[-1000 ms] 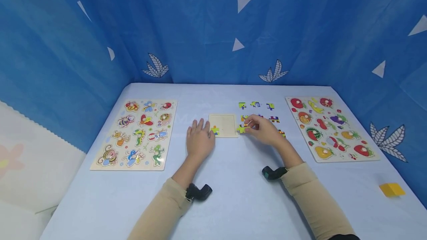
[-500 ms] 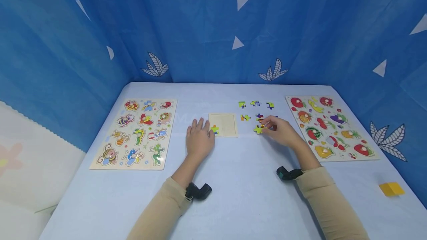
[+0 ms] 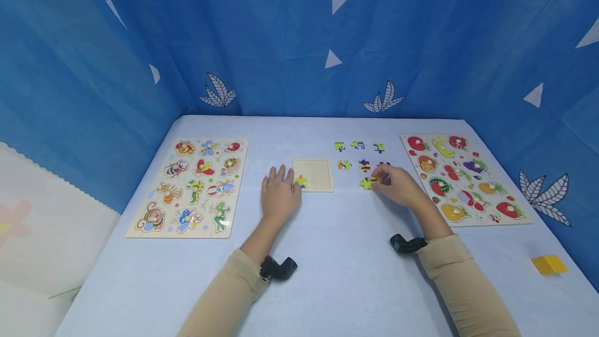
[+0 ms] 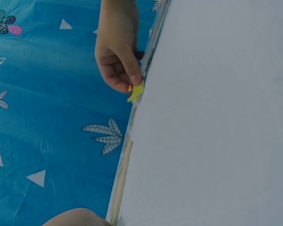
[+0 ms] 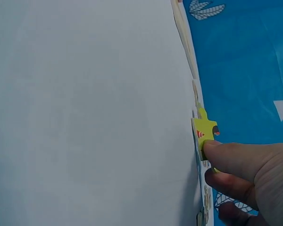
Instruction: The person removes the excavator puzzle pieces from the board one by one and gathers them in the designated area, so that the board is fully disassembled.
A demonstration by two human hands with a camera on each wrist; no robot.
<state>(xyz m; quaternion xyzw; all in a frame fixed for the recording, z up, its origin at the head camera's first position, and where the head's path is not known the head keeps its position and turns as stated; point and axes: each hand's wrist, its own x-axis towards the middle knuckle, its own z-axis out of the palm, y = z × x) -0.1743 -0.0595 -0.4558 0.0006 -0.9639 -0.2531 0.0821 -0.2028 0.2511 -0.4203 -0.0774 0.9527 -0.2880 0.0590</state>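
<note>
My left hand [image 3: 281, 199] lies with its fingers extended at the left edge of a small wooden puzzle tray [image 3: 318, 173]. Inside the tray's lower left corner is one yellow-green jigsaw piece [image 3: 301, 183]. Right of the tray, my right hand [image 3: 396, 187] pinches another yellow-green jigsaw piece [image 3: 365, 184] between thumb and fingers. The right wrist view shows that held jigsaw piece [image 5: 205, 129] tilted up, with red and dark markings. Just behind this hand lie several loose jigsaw pieces [image 3: 344, 165] in rows; the hand partly hides some of them.
A wooden insect peg puzzle board [image 3: 215, 170] lies at the left. At the right lies a fruit peg puzzle board [image 3: 435, 170]. A yellow block [image 3: 549, 265] sits near the table's right edge. Blue curtain [image 3: 290, 40] hangs behind the table.
My right hand has moved right, away from the tray's right edge, carrying the pinched jigsaw piece to the front of the loose pieces. The left hand has stayed in place.
</note>
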